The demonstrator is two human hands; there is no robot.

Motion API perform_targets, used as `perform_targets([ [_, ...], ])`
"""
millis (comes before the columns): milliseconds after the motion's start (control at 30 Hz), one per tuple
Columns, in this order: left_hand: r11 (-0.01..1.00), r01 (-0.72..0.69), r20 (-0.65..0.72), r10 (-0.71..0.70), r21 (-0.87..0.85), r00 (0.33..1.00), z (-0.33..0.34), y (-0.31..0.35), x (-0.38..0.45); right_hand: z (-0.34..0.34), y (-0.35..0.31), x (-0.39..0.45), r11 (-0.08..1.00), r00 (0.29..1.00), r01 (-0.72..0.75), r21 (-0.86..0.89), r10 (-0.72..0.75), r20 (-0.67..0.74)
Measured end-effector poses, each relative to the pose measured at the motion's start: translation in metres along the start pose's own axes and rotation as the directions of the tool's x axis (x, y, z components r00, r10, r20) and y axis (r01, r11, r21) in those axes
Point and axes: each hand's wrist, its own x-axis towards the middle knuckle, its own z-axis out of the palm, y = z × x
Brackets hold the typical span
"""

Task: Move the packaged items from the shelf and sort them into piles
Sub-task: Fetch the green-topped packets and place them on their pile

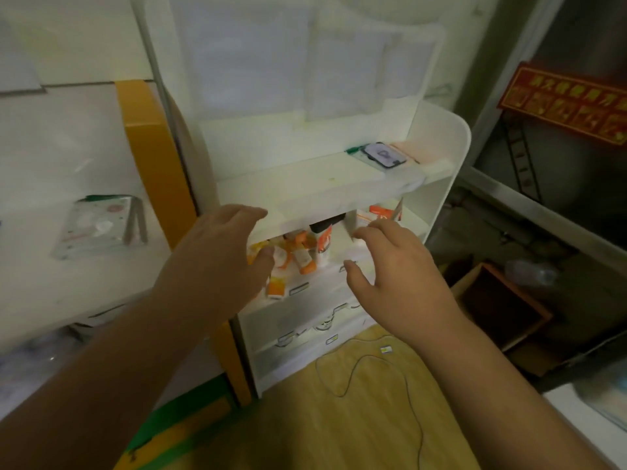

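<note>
Now fingers (249, 213) of the left hand (217, 256) spread apart, gripping nothing, tips at the front edge of the upper shelf board (305, 188), thumb lying over the left side of the packaged items (298, 254). Fingers (364, 234) of the right hand (397, 276) likewise apart and loosely curled, empty, hovering just in front of the same compartment, near an orange-and-white box (383, 213) at its right. Packaged items: small orange-and-white tubes and sachets heaped untidily in the middle compartment of the white shelf unit (437, 144), one tube (275, 288) lying at the front lip. Higher, on the upper board, a phone (383, 155) lying flat on other flat things. Below the hands, drawer fronts of the unit, then wooden floor (339, 435) with a thin dark cable (403, 374). Further left, a white table (68, 164) with a clear flat packet (98, 225); further right, an open brown box (498, 303) on the floor.
</note>
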Motion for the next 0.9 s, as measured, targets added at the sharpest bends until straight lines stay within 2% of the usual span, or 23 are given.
perform_targets([
  [467, 0.99, -0.134, 0.074, 0.137, -0.04, 0.988, 0.072, 0.05, 0.082, 0.0, 0.076, 0.017, 0.995, 0.994, -0.098, -0.021, 0.099, 0.047],
  [667, 0.984, -0.146, 0.045, 0.151, -0.101, 0.987, 0.109, 0.06, 0.16, 0.012, 0.12, 0.059, 0.988, 0.988, -0.136, -0.069, 0.14, 0.061],
  [900, 0.979, -0.163, 0.104, 0.176, -0.125, 0.979, 0.152, 0.066, 0.246, 0.026, 0.161, 0.132, 0.974, 0.975, -0.195, -0.116, 0.206, 0.085],
])
